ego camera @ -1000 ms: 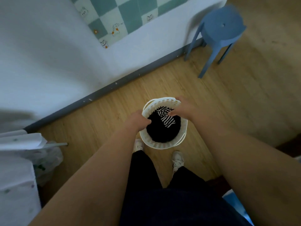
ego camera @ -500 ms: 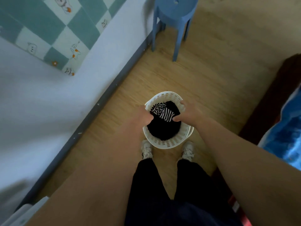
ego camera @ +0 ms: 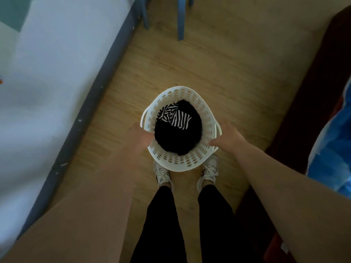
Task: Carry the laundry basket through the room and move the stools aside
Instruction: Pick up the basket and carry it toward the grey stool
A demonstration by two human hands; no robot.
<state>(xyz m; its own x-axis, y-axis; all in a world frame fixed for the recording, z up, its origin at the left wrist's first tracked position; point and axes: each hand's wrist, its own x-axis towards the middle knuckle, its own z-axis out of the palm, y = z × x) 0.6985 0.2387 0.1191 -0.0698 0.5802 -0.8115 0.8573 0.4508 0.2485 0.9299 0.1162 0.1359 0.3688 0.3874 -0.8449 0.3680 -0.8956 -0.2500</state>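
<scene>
Gripping hands (ego camera: 141, 138) (ego camera: 228, 138), fingers hidden behind laundry basket (ego camera: 180, 164); stool (ego camera: 180, 18) cropped.

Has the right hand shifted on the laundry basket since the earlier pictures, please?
Yes. The right hand has moved outward, from over the striped cloth to the outside of the laundry basket rim, near its right handle.

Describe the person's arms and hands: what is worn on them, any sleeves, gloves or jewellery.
Both forearms are bare, no sleeves in view. The left hand and right hand wear no gloves; no watch, ring or bracelet shows, though the left one is blurred.
</scene>
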